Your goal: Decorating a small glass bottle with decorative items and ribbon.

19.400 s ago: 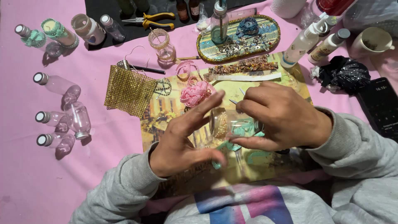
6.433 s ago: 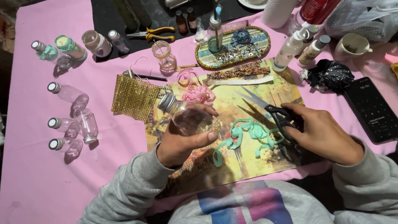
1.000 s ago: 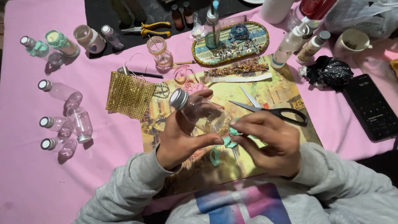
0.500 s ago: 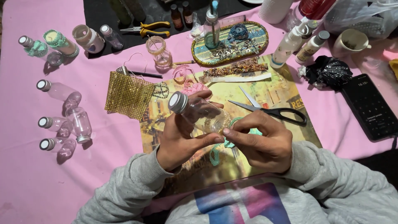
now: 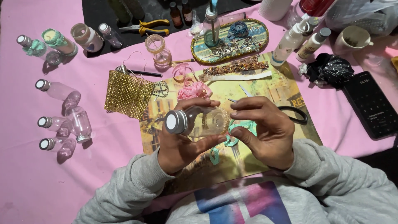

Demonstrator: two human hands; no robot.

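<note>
The small clear bottle has a round silver cap. It lies on its side in the air, just above the yellow picture mat in the middle of the pink table. The cap points to the left and a bit toward the near edge. The bottle looks empty, and a thin gold band runs around its bottom end. The mint green trim is a soft, curly strip. One end sits at the bottom of the bottle. The rest hangs down and lies on the mat, toward the near edge.
</note>
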